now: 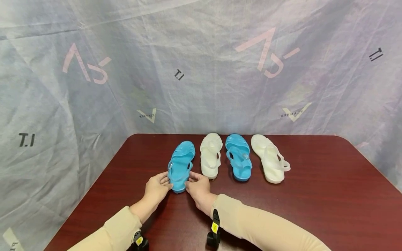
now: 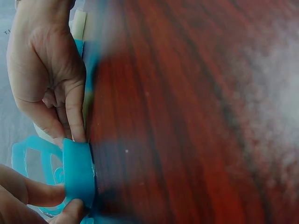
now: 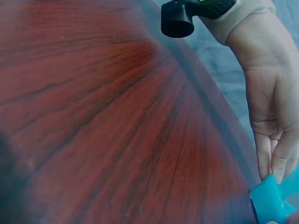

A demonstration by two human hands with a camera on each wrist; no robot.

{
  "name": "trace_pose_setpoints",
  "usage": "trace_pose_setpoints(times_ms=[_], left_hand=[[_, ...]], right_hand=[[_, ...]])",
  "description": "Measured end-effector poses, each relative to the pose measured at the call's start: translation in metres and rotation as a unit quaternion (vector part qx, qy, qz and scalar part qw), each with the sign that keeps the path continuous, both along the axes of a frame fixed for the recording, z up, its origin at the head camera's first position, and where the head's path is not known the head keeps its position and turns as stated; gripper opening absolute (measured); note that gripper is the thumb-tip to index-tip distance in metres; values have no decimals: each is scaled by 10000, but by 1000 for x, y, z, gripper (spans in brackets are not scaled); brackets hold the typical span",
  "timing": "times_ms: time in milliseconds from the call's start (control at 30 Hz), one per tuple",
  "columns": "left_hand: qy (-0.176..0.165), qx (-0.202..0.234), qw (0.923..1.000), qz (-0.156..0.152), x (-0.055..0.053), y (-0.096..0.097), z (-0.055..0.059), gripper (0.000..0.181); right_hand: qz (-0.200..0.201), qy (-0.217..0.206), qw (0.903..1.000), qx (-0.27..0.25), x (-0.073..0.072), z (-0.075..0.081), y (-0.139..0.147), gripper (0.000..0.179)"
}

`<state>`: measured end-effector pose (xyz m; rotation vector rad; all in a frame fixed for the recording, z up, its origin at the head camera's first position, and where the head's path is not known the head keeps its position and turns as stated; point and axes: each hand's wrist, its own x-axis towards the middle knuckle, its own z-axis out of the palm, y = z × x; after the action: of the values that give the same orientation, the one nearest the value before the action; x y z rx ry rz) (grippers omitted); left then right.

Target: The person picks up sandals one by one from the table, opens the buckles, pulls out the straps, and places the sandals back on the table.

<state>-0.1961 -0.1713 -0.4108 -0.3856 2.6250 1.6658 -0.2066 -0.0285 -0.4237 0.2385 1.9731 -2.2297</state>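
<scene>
A blue jelly sandal lies on the dark red table, its toe toward the far edge and its heel toward me. My left hand pinches the left side of its heel, and my right hand pinches the right side. In the left wrist view the blue heel shows between the fingertips of both hands. The right wrist view catches only part of the sandal at its lower right corner. Just right of it lies a white sandal, close to my right fingertips.
Farther right in the same row lie another blue sandal and a second white sandal, its strap sticking out to the right. A grey printed cloth hangs behind the wooden table. Wrist cameras sit below both cuffs.
</scene>
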Motion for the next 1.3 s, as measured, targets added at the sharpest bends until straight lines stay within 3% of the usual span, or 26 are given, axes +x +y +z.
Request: trace_pose_setpoints(times_ms=[300, 833, 1300], left_hand=[[-32, -69, 10000, 2, -2, 1, -5, 54], [124, -131, 9998, -44, -5, 0, -2, 52], [201, -164, 9997, 24, -8, 4, 0, 50]], right_hand=[[-109, -56, 9999, 119, 0, -5, -2, 47], [-199, 87, 9975, 671, -6, -6, -7, 43], [-276, 149, 9970, 712, -10, -2, -6, 43]])
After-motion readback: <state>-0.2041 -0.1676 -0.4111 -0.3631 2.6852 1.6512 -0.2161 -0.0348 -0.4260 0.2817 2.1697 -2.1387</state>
